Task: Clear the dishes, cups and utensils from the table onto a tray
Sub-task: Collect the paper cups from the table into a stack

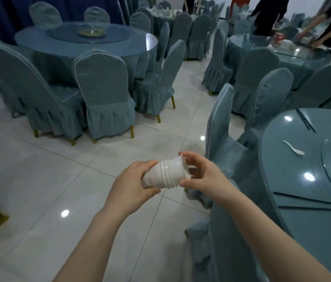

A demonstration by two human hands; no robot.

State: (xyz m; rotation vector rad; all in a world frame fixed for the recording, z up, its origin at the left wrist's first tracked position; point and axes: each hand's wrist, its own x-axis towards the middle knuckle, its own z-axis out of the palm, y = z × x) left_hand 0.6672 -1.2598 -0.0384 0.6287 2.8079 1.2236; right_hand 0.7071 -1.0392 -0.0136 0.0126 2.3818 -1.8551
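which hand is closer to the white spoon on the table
Right. The right hand, at the rim of the cup stack, is nearer the spoon; the left hand holds the stack's base, farther left.

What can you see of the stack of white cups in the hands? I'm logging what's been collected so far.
The stack of white plastic cups is several thin disposable cups nested together, rims bunched near the open end. It lies tilted on its side above the tiled floor, mouth toward the right. The left hand grips its base end; the right hand pinches the rim.

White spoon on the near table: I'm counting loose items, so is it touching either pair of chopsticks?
Apart. The head view shows the white spoon alone, with bare tabletop between it and both chopstick pairs.
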